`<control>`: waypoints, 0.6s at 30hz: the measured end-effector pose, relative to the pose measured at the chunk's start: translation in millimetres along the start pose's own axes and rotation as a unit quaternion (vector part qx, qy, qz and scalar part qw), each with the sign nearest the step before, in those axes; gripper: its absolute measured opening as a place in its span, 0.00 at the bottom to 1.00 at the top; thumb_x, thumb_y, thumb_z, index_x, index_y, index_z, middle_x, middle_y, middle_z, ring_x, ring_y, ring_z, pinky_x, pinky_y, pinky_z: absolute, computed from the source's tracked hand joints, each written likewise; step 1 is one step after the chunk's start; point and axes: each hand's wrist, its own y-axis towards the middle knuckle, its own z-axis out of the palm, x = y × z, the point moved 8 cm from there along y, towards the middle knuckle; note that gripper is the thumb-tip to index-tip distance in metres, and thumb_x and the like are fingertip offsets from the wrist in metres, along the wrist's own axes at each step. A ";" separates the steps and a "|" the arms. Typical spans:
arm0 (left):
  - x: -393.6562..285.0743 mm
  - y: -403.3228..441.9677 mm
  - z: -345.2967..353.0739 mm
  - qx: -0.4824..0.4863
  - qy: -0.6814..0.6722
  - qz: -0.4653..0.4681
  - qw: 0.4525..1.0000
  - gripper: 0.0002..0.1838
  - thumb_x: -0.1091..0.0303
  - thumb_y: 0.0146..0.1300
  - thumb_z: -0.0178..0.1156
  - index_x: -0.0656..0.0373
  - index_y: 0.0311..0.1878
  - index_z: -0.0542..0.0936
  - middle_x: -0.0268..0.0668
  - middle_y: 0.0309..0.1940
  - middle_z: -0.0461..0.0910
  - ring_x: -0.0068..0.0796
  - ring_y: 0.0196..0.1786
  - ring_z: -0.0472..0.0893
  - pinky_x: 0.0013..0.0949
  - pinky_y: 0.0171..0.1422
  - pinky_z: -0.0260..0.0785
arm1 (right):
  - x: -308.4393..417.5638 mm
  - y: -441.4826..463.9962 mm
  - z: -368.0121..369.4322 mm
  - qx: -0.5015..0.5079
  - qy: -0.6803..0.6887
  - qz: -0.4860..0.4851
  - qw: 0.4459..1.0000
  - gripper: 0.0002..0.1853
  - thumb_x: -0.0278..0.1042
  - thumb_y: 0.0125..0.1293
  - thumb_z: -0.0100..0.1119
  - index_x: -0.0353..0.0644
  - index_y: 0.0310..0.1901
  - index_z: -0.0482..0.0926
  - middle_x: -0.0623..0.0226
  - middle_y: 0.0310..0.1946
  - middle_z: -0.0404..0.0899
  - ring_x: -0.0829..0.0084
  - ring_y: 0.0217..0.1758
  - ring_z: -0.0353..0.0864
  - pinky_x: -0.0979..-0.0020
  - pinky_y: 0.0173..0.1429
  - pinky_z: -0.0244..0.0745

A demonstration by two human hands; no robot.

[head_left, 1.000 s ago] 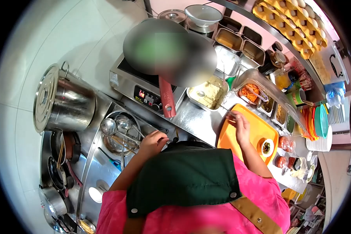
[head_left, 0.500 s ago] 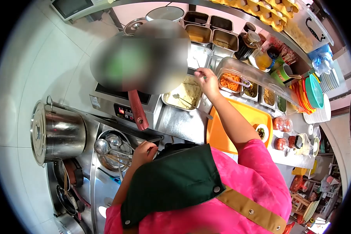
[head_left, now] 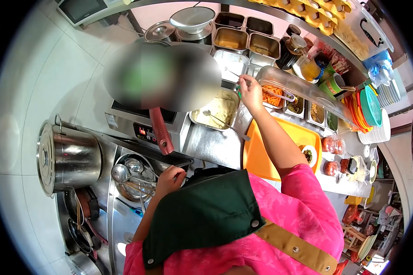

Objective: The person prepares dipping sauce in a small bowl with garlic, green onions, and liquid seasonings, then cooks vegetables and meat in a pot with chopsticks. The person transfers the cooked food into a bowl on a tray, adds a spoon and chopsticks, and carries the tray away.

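My right hand [head_left: 251, 94] reaches over the counter, fingertips pinched on the handle end of a spoon [head_left: 232, 72] that lies in a metal tray of white contents [head_left: 231, 59]. My left hand [head_left: 170, 178] is low at the counter's front edge, its fingers curled; whatever they grip, if anything, is hidden. Beside it, ladles [head_left: 120, 173] rest in a metal bowl [head_left: 132, 195]. A pan with a red handle [head_left: 161, 133] sits on the induction cooker [head_left: 142, 130]; its inside is blurred, with green showing. Right of it, a tray of pale paste [head_left: 222, 107] holds another spoon [head_left: 218, 118].
An orange tray [head_left: 280, 137] with a small bowl [head_left: 309, 156] lies under my right forearm. Behind are lidded topping containers [head_left: 303, 98] and sauce pans [head_left: 234, 39]. A steel stockpot [head_left: 75, 158] stands left. Stacked plates [head_left: 374, 133] and egg trays [head_left: 303, 9] are at the right.
My right hand has shifted slightly right and up, its fingers now closed at the spoon's handle. My left hand stays put. A white bowl at the back shows more clearly.
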 end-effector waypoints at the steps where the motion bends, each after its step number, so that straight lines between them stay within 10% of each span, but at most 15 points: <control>1: 2.0 0.1 0.4 0.001 -0.003 -0.010 1.000 0.06 0.68 0.54 0.58 0.61 0.31 0.76 0.39 0.25 0.73 0.38 0.27 0.73 0.34 0.31 0.65 | -13.9 -0.9 1.0 -0.010 0.086 0.069 0.994 0.09 0.30 0.62 0.52 0.34 0.39 0.75 0.57 0.29 0.79 0.69 0.30 0.79 0.73 0.36 0.73; 18: 6.4 -12.5 -10.7 -0.041 -0.017 0.035 0.998 0.05 0.70 0.53 0.60 0.61 0.30 0.75 0.39 0.23 0.72 0.37 0.25 0.73 0.34 0.32 0.65 | 71.5 -5.3 -39.8 -0.065 0.337 0.043 0.938 0.10 0.31 0.66 0.49 0.33 0.44 0.72 0.64 0.34 0.77 0.75 0.35 0.78 0.76 0.36 0.75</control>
